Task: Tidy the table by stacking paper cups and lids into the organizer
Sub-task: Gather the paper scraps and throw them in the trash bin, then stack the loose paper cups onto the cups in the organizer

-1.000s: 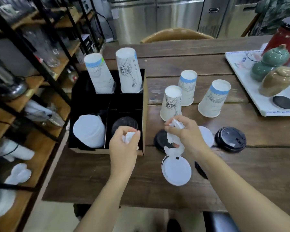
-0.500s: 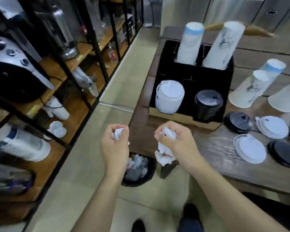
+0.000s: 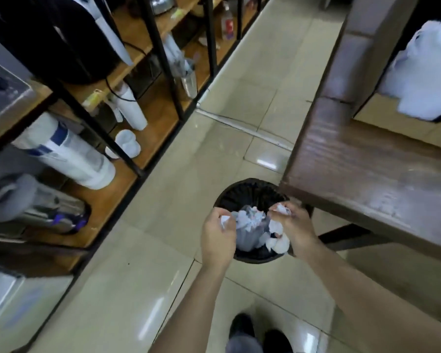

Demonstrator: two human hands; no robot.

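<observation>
On the left stands a shelving unit [image 3: 127,80] of black metal posts and orange-brown wooden boards, crowded with appliances, a sleeve of white cups [image 3: 66,154] lying on its side, and other white ware. Beside it runs a floor of pale glossy tiles [image 3: 143,250] with streaks of reflected light.

On that floor, just at the table's corner, sits a round black waste bin [image 3: 250,194] partly filled with crumpled white paper. The left hand [image 3: 218,238] hovers over its near rim, clenched around a small white paper scrap [image 3: 224,220]. The right hand [image 3: 294,226] hovers over the bin's right side, closed around crumpled white paper [image 3: 281,208] that hangs below the fingers.

To the right, the dark wooden table [image 3: 362,174] fills the corner; the organizer [image 3: 402,128] rests on it at the upper right, with a blurred stack of white lids [image 3: 423,80] inside.
</observation>
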